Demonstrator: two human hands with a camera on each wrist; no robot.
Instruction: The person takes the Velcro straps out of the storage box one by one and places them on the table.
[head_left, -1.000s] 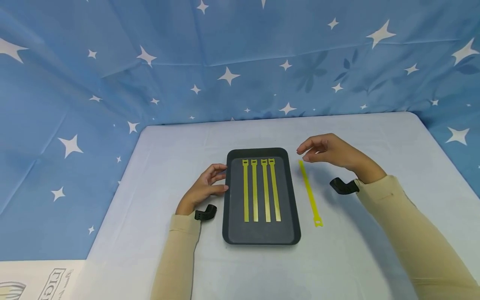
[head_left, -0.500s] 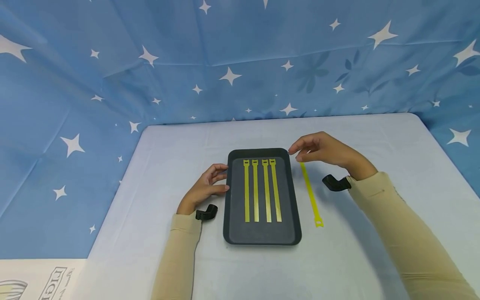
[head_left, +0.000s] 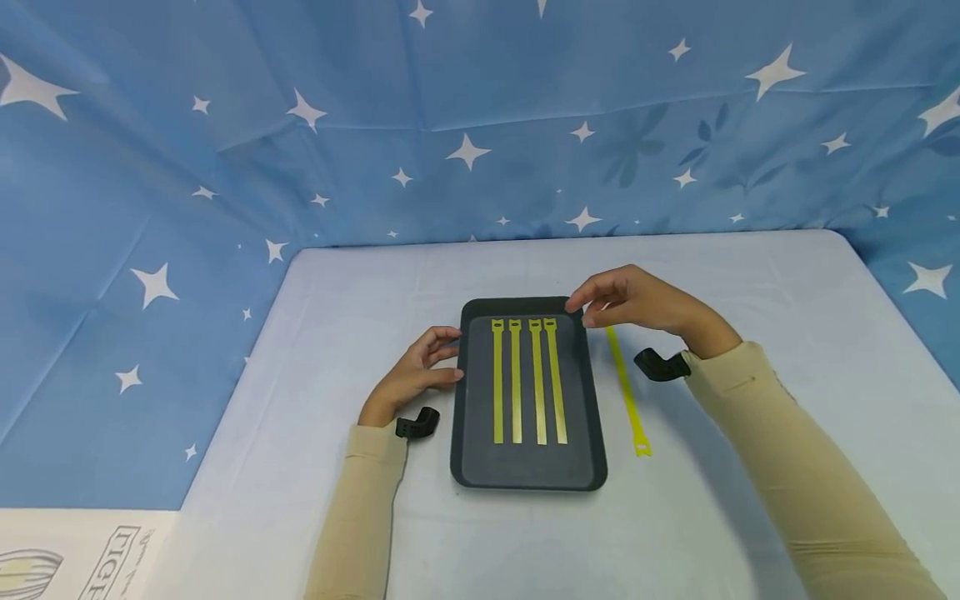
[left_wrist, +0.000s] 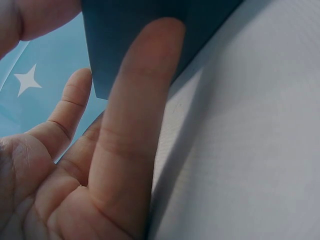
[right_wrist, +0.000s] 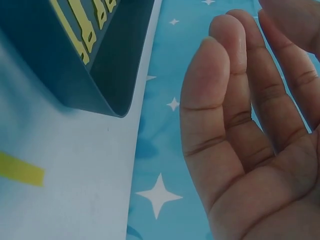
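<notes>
A dark rectangular tray [head_left: 480,467] lies on the table with several yellow cable ties [head_left: 538,392] side by side in it, slotted heads toward the far end. My left hand [head_left: 408,377] rests its extended fingers against the tray's left side; in the left wrist view its thumb [left_wrist: 135,115] lies along the dark wall [left_wrist: 115,50]. Close to the far right corner, my right hand [head_left: 637,302] hovers with relaxed fingers and nothing between them. Below it, one loose yellow cable tie [head_left: 628,398] lies right of the tray, its head toward the near side and its far tip partly hidden.
A white cloth [head_left: 720,517] covers the table. Behind it hangs a blue curtain [head_left: 360,83] with white stars. A printed pale sheet [head_left: 82,550] shows at the lower left. Each wrist carries a black camera mount [head_left: 662,365].
My right hand has moved left from above the loose cable tie to the tray's far right corner. The left hand keeps its place at the tray, and the ties lie as before.
</notes>
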